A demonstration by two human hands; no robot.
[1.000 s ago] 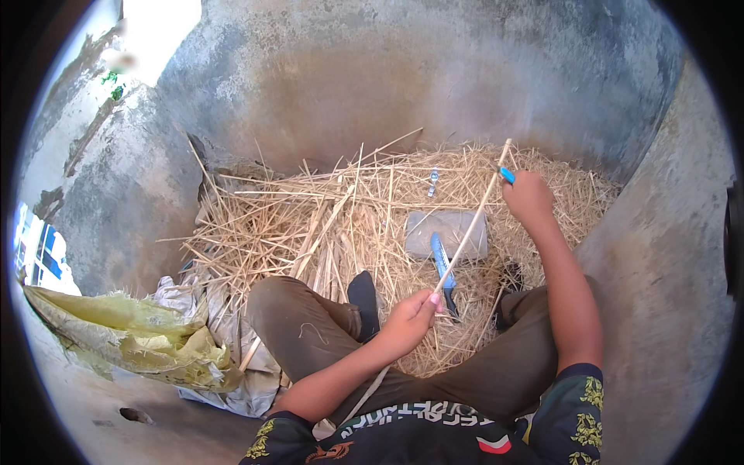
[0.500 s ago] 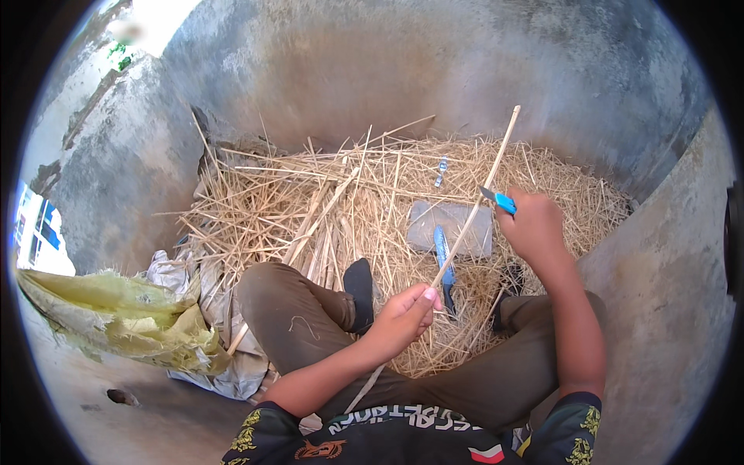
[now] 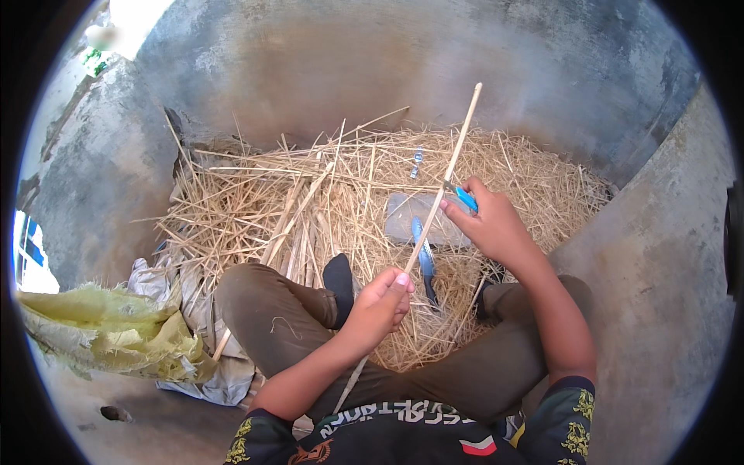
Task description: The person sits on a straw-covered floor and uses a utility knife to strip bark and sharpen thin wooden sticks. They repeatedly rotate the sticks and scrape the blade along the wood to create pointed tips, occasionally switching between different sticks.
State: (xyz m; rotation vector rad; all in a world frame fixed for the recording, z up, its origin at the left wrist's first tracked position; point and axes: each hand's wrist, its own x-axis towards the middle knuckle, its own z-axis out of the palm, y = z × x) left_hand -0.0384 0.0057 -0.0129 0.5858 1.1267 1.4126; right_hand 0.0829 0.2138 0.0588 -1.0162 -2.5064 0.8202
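Pale stick (image 3: 462, 133) slants through the air over the middle of the grey block (image 3: 452, 230), its far tip well past the block's far edge. On my feed the left hand (image 3: 378, 310) pinches it between thumb and curled fingers; the right hand (image 3: 496, 225) is wrapped around a blue-handled cutter (image 3: 466, 198), blade seemingly against the stick, thumb close alongside. That thumb worries me: I judge a slip could nick it, since it sits right beside the edge. If the left pinch loosens, the stick could roll and the blade skid; pushing too deep could split it along the grain, and the long unsupported end could whip.

I read the stick as dry, woody and slender, fairly straight. The block looks flat, rough and stony; a blue-bladed knife (image 3: 422, 240) with a dark handle lies across its near edge. Brittle-looking, straw-coloured shavings (image 3: 542, 178) tangle around it, and beyond their far edge rises a stained, mottled wall (image 3: 372, 62).
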